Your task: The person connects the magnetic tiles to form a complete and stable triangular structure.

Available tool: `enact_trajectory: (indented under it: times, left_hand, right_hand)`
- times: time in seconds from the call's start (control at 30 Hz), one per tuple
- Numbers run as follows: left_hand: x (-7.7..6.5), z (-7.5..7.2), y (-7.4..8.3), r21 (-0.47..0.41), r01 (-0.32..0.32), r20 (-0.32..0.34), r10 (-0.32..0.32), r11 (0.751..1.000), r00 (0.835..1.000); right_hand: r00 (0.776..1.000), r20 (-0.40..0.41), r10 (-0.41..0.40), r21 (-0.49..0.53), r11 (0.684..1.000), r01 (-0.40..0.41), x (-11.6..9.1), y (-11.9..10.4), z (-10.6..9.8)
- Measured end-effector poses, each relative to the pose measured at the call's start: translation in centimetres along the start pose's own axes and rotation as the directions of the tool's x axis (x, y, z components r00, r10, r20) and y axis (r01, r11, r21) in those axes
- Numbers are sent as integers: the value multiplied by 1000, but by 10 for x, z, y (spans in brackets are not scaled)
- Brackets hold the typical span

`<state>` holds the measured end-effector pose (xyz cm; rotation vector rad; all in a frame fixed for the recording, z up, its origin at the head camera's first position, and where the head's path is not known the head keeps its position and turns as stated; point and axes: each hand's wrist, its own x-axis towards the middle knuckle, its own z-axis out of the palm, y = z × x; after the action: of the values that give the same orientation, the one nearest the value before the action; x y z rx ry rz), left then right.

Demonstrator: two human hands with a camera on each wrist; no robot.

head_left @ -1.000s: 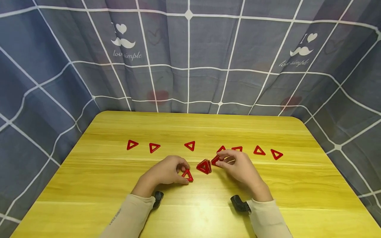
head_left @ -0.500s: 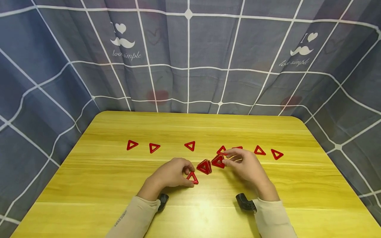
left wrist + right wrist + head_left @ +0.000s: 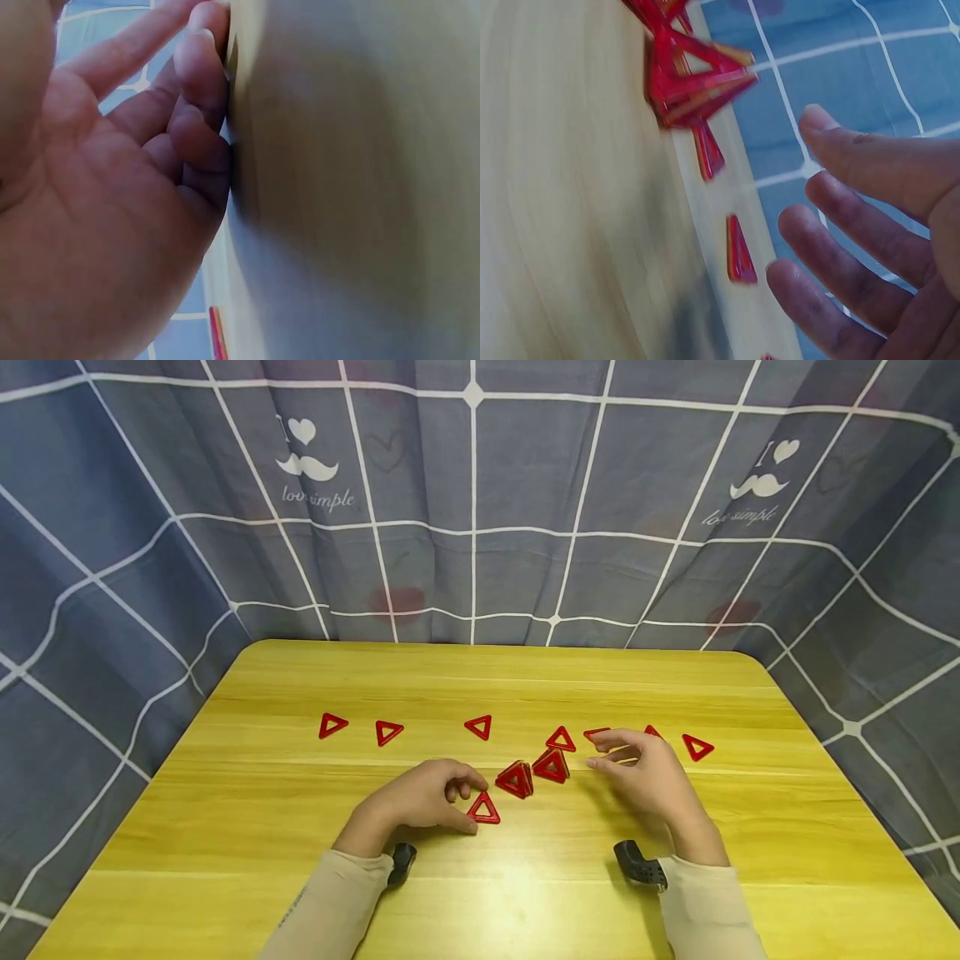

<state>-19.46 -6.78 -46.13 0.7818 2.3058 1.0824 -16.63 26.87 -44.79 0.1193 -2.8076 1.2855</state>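
Note:
My left hand (image 3: pixel 427 795) is beside a red triangular frame tile (image 3: pixel 483 817) lying on the table, its thumb and forefinger spread at the tile's left side. In the left wrist view the other fingers (image 3: pixel 201 142) curl loosely near the tabletop. Two small pyramids built of red triangles stand side by side at centre, the left pyramid (image 3: pixel 513 779) and the right pyramid (image 3: pixel 551 766). To their right my right hand (image 3: pixel 645 774) hovers with nothing in it, thumb and fingers parted. The right wrist view shows a pyramid (image 3: pixel 697 94) apart from that hand.
More red triangles lie in a loose row behind: a far-left triangle (image 3: pixel 332 725), a triangle (image 3: pixel 388 732), a middle triangle (image 3: pixel 487 727), one triangle (image 3: pixel 560 739) behind the right pyramid, and a far-right triangle (image 3: pixel 697 747). My right hand partly covers others. A grid-patterned curtain (image 3: pixel 525 510) surrounds the wooden table (image 3: pixel 480 677).
My right hand has let go of the right pyramid and moved right. My left hand brought its triangle right toward the pyramids, then loosened and drew back slightly left, leaving the tile on the table.

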Motion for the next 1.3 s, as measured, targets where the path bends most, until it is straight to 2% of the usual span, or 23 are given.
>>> enact_trajectory:
  times: [0.13, 0.37, 0.5, 0.87, 1.1, 1.3]
  left_hand:
    - [-1, 0, -1, 3, 1, 29, -1, 1000, 1000]
    - [-2, 1, -2, 3, -3, 37, 3, 1000, 999]
    - [-1, 2, -4, 8, 0, 40, -1, 1000, 999]
    - [-1, 2, -3, 3, 8, 42, -8, 1000, 999]
    - [-1, 2, -4, 15, 1, 38, -1, 1000, 999]
    - [-2, 3, -5, 38, -16, 42, 14, 999, 999]
  right_hand:
    - [998, -27, 65, -24, 998, -65, -3, 8, -11]
    - [987, -87, 137, -44, 989, -142, -9, 22, -28]
    - [985, -74, 155, -44, 986, -159, -9, 26, -31]
    - [991, 62, 123, -151, 982, -112, 23, 18, -25]
    - [988, 133, 84, -157, 986, -62, 42, 16, -17]
    - [985, 160, 58, -195, 980, -26, 52, 21, -9]
